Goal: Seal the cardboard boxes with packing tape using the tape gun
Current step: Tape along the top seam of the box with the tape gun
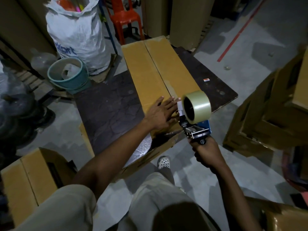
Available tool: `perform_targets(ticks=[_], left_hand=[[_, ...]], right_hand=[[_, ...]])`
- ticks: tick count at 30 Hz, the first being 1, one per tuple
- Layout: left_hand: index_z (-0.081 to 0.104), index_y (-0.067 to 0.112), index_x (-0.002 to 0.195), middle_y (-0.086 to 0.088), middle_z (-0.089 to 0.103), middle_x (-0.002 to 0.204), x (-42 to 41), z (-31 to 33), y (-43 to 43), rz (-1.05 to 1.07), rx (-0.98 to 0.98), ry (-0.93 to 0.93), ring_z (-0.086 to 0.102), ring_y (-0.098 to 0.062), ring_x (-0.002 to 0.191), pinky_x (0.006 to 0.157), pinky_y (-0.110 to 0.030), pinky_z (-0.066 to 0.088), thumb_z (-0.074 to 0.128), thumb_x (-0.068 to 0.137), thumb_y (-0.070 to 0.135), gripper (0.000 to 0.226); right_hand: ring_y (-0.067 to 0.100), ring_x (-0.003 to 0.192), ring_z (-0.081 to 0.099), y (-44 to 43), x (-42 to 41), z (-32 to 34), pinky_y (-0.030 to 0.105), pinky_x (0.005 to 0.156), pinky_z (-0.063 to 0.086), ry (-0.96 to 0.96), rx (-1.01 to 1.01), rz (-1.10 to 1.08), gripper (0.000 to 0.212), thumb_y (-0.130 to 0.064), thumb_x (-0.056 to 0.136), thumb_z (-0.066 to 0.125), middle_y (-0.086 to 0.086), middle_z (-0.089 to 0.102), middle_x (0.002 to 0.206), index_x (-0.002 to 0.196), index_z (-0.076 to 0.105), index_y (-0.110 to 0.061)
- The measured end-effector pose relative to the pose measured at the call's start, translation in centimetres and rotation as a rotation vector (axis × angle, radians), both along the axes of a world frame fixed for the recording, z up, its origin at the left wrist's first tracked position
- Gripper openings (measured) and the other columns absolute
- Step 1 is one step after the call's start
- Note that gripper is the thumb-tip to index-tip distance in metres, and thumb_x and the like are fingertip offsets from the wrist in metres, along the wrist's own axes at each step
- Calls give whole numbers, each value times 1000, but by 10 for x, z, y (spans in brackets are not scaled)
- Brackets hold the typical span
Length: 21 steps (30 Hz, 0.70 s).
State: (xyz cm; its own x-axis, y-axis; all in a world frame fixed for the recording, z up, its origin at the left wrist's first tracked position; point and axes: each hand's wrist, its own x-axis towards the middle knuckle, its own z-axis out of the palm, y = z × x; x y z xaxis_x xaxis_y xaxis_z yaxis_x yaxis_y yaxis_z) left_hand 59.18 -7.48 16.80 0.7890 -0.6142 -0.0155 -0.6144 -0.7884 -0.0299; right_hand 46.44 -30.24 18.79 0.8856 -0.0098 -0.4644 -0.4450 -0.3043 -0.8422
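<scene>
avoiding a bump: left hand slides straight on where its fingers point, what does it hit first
Likely the tape gun: its front sits just past the fingertips of the left hand, flat on the box; depth is unclear.

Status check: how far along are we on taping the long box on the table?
Done: the flaps of the long box are closed, meeting at the centre seam. In hand: the left hand presses flat on its near end; the right hand grips the tape gun at that end. Left: the seam looks bare beyond the hand, so nearly the whole run remains.
</scene>
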Motion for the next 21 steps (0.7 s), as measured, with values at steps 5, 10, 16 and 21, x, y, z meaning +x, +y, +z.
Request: perform_targets(ticks=[5, 10, 16, 21], left_hand=[[5, 24, 164, 4, 5, 171, 4, -12, -1, 47, 23, 15, 7, -19, 157, 124, -53, 13, 20, 102, 61, 74], [3, 28, 163, 8, 2, 171, 5, -13, 3, 43, -44, 34, 3, -18, 158, 125, -53, 8, 35, 102, 59, 76], [2, 28, 163, 8, -1, 171, 6, -11, 2, 42, -48, 48, 0, -16, 157, 125, -51, 5, 42, 98, 51, 80], [1, 27, 164, 7, -1, 171, 3, -12, 0, 42, -56, 62, 0, -16, 157, 124, -50, 5, 45, 99, 48, 81]], right_hand=[[15, 42, 35, -11, -30, 11, 27, 44, 30, 86, 30, -17, 24, -25, 97, 69, -1, 46, 55, 79, 54, -17], [13, 42, 37, -6, -31, 18, 26, 41, 31, 129, -10, -22, 15, -25, 96, 68, 1, 50, 59, 97, 63, -11], [14, 41, 36, -6, -23, 26, 26, 42, 30, 187, -9, 2, 17, -27, 96, 66, 1, 49, 59, 97, 58, -12], [15, 42, 38, -7, -34, 6, 24, 44, 32, 307, -63, 45, 14, -23, 94, 61, 1, 45, 55, 85, 52, -17]])
